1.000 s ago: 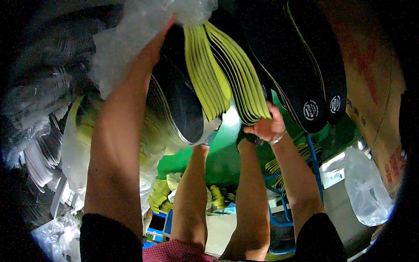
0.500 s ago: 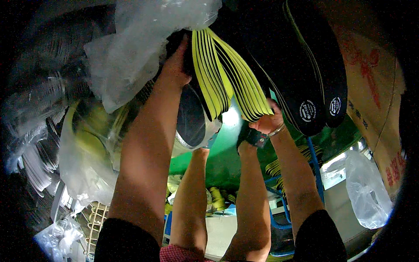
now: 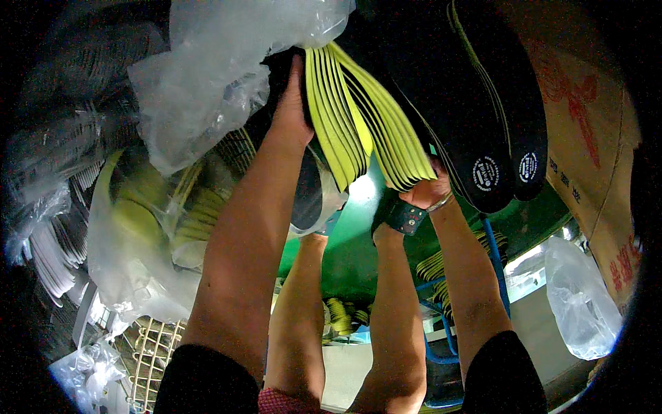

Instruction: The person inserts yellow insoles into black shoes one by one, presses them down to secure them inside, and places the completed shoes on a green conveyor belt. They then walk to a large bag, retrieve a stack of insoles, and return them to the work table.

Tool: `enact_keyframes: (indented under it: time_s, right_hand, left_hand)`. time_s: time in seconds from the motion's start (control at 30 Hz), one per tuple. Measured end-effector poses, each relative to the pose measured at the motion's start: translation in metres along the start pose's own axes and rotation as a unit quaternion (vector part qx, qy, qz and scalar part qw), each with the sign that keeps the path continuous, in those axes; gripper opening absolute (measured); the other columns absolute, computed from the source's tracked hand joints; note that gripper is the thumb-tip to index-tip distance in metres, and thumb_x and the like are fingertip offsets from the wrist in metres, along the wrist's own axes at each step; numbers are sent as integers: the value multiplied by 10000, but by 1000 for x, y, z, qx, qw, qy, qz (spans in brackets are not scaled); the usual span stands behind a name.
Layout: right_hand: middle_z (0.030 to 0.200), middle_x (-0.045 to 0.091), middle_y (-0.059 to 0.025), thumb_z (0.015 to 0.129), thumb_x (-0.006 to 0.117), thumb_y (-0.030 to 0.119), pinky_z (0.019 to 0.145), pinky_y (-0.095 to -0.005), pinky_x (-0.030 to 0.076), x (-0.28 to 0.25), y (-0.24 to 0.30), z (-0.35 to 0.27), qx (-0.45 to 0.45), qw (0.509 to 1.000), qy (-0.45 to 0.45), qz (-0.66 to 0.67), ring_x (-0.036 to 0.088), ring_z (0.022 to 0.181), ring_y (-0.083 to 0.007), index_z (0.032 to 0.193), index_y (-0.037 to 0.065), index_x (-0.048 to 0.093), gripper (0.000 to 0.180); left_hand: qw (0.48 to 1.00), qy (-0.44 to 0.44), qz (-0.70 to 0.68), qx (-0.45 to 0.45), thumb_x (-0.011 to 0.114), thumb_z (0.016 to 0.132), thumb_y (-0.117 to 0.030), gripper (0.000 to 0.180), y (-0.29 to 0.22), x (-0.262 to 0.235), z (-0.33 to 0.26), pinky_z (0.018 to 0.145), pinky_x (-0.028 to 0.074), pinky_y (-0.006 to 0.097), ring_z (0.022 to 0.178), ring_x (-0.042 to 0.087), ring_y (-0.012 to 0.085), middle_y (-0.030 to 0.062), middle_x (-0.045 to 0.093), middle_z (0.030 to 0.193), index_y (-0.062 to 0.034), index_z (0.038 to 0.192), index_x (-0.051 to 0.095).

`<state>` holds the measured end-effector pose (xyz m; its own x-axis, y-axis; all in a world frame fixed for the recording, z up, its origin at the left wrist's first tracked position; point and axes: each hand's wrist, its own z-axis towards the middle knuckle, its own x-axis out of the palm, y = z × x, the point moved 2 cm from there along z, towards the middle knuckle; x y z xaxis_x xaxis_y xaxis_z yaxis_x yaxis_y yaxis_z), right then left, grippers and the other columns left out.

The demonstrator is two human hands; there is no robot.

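Observation:
A thick stack of insoles (image 3: pixel 334 121), with yellow-green edges, is held between my two hands and fans apart into two bunches toward its lower end. My left hand (image 3: pixel 295 103) presses against the left side of the stack, its fingers mostly hidden behind the insoles. Around the lower right end of the stack closes my right hand (image 3: pixel 431 190), with a bracelet at the wrist. Clear plastic film (image 3: pixel 214 76) hangs over the upper left, touching the top of the stack. Just right of it lie large black insoles (image 3: pixel 476 138) with round white prints.
A cardboard box (image 3: pixel 589 152) with red markings stands at the right, above a clear plastic bag (image 3: pixel 579 297). Bagged insoles (image 3: pixel 148 221) sit at left, over a cream wire rack (image 3: pixel 155 359). A blue metal frame (image 3: pixel 495 255) rises from the green floor (image 3: pixel 345 265) near my feet.
My left hand and forearm have shifted slightly right, along with the left bunch of insoles. The gap between the two bunches has narrowed. My right hand has barely moved.

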<state>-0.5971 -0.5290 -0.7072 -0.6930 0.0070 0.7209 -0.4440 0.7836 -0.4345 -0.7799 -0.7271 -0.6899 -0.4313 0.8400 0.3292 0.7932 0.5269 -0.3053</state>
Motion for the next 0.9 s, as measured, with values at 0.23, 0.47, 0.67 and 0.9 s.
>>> enact_keyframes:
  time_s: [0.23, 0.47, 0.67, 0.9]
  right_hand:
    - [1177, 490, -122, 731, 528, 418, 671, -445, 446, -6, 4, -3, 11, 1000, 20, -5, 491, 1013, -345, 1191, 98, 450, 566]
    - [1137, 528, -105, 723, 560, 385, 730, -362, 429, -7, 0, -2, 32, 998, -21, 47, 512, 974, -259, 1108, 68, 493, 503]
    - [1164, 488, -119, 762, 518, 407, 569, -324, 440, 14, -2, -5, 14, 998, 63, -13, 491, 993, -362, 1203, 113, 432, 537]
    - [1002, 582, -100, 712, 604, 268, 639, -406, 499, 15, -11, -5, -106, 970, -186, -117, 573, 862, -297, 1079, 70, 514, 427]
  left_hand:
    - [999, 15, -7, -51, 706, 675, -313, 527, -7, -6, -25, 789, 457, 351, 942, 546, 212, 68, 566, 1048, -77, 1103, 508]
    - [995, -90, 42, 32, 607, 759, -374, 378, 7, -22, 6, 738, 486, 399, 829, 601, 222, 72, 614, 965, -81, 995, 580]
    - [992, -95, 64, -46, 587, 756, -424, 408, -5, -26, 14, 748, 476, 396, 826, 590, 233, 75, 617, 943, -81, 978, 593]
    - [993, -68, 95, 22, 676, 676, -370, 617, -11, -10, -9, 836, 394, 384, 1003, 462, 247, 87, 475, 1125, -76, 1152, 414]
